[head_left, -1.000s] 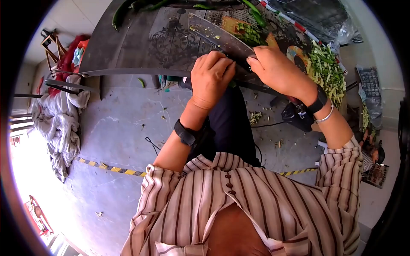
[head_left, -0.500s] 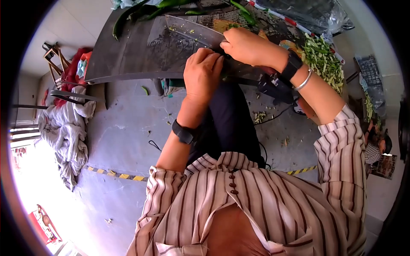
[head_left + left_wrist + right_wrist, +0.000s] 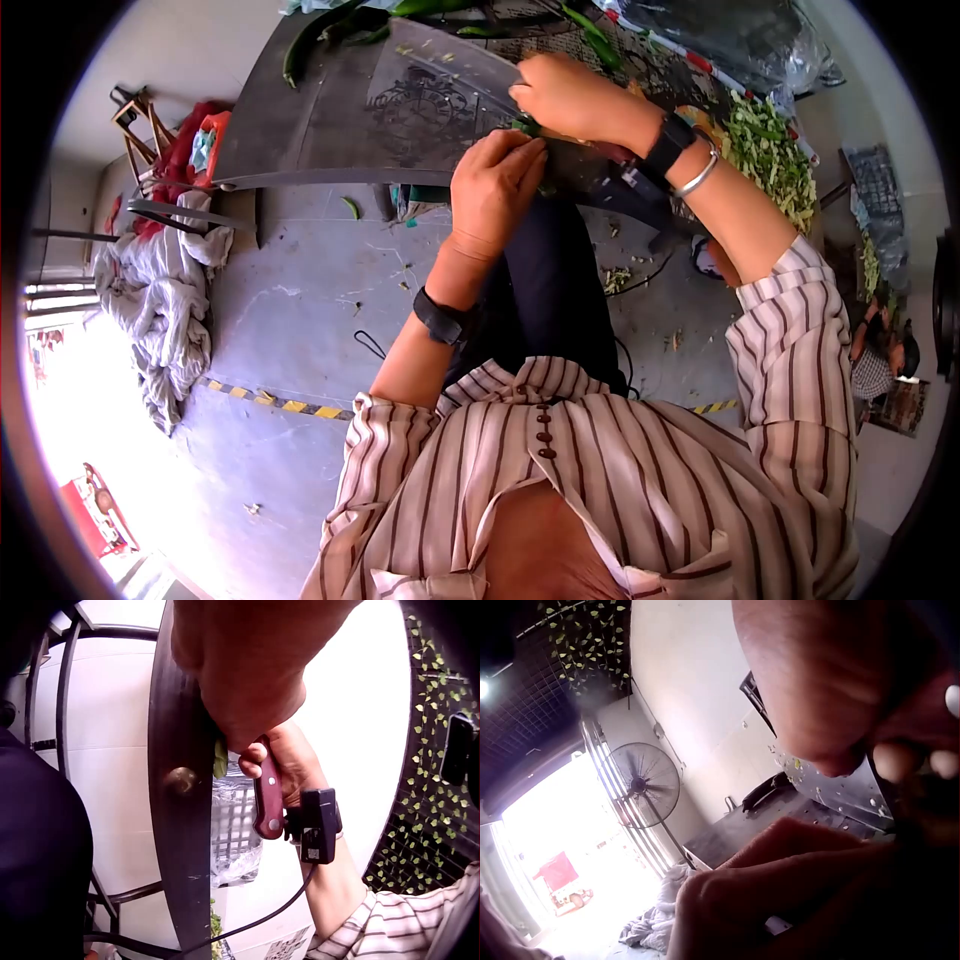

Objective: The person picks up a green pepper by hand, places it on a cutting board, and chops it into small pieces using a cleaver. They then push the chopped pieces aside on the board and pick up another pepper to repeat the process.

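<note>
My right hand [image 3: 585, 100] grips a kitchen knife [image 3: 450, 58] by its handle. The broad blade points away to the left over the dark table [image 3: 320, 120], with bits of chopped green stuck to it. In the left wrist view the riveted red-brown handle [image 3: 268, 791] sits in the right fist. Close beside the blade, at the near edge of the table, my left hand [image 3: 490, 190] has its fingers bent down over a green pepper [image 3: 524, 124]. Most of that pepper is hidden under the fingers; a bit of green [image 3: 220, 757] shows below them in the left wrist view.
Long green peppers [image 3: 305, 48] lie along the table's far side. Chopped pale-green pieces [image 3: 770, 150] are heaped at the right, near clear plastic wrap [image 3: 740, 40]. Scraps [image 3: 615, 280] litter the floor. A crumpled grey cloth [image 3: 155, 300] hangs at left; a fan [image 3: 639, 784] stands beyond.
The knife and right hand have moved left and away from me, closer to the left fingertips. The left hand stays by the table edge, shifting only slightly.
</note>
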A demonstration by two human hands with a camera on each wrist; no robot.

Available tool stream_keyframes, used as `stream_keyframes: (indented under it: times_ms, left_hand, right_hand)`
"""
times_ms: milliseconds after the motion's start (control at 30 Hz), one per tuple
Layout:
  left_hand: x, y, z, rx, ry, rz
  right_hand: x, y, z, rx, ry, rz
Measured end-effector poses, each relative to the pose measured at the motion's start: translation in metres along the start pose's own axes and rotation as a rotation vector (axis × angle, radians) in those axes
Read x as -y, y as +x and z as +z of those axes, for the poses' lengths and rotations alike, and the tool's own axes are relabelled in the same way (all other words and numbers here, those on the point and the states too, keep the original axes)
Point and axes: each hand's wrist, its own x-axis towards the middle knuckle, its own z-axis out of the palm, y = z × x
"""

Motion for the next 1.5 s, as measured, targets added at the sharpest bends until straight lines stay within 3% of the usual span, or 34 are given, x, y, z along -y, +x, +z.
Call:
stream_keyframes:
  times_ms: [33, 67, 167, 200, 233, 300, 900, 1100, 1500]
  left_hand:
    - [0.0, 0.0, -0.001, -0.02, 0.003, -0.004]
    - [0.0, 0.0, -0.001, -0.017, -0.009, 0.004]
    - [0.004, -0.001, -0.005, 0.0, -0.022, 0.05]
    - [0.004, -0.002, -0.005, 0.019, -0.013, 0.078]
    - [0.003, -0.002, -0.005, 0.015, -0.017, 0.076]
    - [0.001, -0.001, -0.005, 0.023, 0.032, 0.075]
    - [0.0, -0.001, 0.005, -0.009, 0.1, 0.064]
    - [-0.002, -0.001, 0.004, -0.006, 0.094, 0.062]
    - [-0.002, 0.0, 0.004, -0.011, 0.081, 0.057]
  right_hand:
    - [0.003, 0.0, -0.009, 0.135, 0.092, 0.213]
    - [0.003, -0.002, -0.013, 0.152, 0.173, 0.321]
    - [-0.018, -0.017, -0.025, 0.064, 0.066, 0.305]
    - [-0.043, -0.027, -0.018, -0.118, -0.068, 0.079]
    - [-0.015, -0.03, -0.041, 0.055, 0.155, 0.505]
    - [-0.002, -0.041, -0.06, 0.005, 0.237, 0.589]
    - [0.02, -0.074, -0.061, 0.094, 0.343, 0.697]
    - [0.026, -0.069, -0.054, 0.119, 0.206, 0.442]
    - [0.03, -0.059, -0.054, 0.232, 0.135, 0.427]
